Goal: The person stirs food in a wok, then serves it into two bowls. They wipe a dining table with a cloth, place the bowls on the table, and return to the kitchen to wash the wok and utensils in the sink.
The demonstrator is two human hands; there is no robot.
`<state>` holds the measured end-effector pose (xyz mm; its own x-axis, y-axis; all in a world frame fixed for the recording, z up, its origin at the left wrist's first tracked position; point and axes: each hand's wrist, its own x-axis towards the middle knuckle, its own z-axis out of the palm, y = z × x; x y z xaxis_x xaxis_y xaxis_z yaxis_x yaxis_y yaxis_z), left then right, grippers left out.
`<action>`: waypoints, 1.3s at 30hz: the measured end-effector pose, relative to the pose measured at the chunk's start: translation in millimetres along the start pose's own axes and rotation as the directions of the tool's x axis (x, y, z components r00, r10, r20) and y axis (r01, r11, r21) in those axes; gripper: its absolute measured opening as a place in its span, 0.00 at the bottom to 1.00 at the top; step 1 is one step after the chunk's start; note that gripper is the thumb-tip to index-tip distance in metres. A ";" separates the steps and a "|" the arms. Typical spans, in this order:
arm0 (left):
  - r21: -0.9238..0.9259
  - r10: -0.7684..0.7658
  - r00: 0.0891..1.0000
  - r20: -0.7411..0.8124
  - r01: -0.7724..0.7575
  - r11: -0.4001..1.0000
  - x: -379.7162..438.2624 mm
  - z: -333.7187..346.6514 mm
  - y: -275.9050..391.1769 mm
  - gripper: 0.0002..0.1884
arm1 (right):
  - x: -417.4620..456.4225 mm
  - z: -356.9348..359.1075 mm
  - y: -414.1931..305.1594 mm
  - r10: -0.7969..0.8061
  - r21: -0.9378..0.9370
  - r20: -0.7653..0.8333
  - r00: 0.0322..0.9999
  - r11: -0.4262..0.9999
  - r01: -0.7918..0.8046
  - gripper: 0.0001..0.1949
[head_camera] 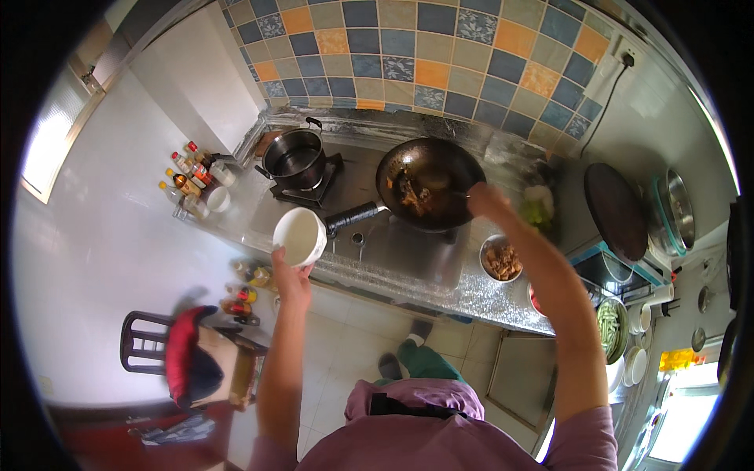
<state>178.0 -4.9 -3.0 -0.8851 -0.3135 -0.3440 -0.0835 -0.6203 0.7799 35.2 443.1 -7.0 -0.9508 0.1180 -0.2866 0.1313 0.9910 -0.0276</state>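
My left hand (291,274) holds a white bowl (300,236), tilted, in front of the stove by the wok's black handle. The bowl's inside looks bare. My right hand (489,201) is closed at the right rim of a dark wok (439,215), on a utensil that is mostly hidden. Brown pieces of food (415,197) lie in oily liquid in the wok. Below my right forearm, a bowl of browned food pieces (502,259) stands on the counter, and a bowl with something red (536,300) is partly hidden by that arm.
A black two-handled pot (294,160) stands on the left burner. Sauce bottles (187,183) and a small white bowl (218,199) stand at the counter's left end. To the right are a bowl of green vegetable pieces (611,329), stacked dishes (635,365) and a dark round lid (615,212).
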 end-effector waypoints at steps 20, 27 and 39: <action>0.182 -0.188 0.982 0.002 0.184 0.966 84.4 35.5 3.1 0.29 | -29.0 41.9 2.4 -0.131 0.381 -0.128 0.983 0.909 0.170 0.18; 0.266 -0.290 0.950 0.113 0.253 0.930 98.8 30.8 10.6 0.31 | -30.1 30.6 -30.5 0.171 0.519 -0.176 0.969 0.853 -0.056 0.16; 0.492 -0.380 0.847 0.373 0.166 0.854 159.1 121.2 8.2 0.26 | -108.6 8.4 -9.7 0.277 0.627 -0.155 0.948 0.769 -0.122 0.17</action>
<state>-18.9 27.3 12.0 -0.8885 0.2383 -0.3922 -0.4437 -0.2279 0.8667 139.6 420.1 16.3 -0.9088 0.3960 -0.1315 0.3933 0.7076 -0.5870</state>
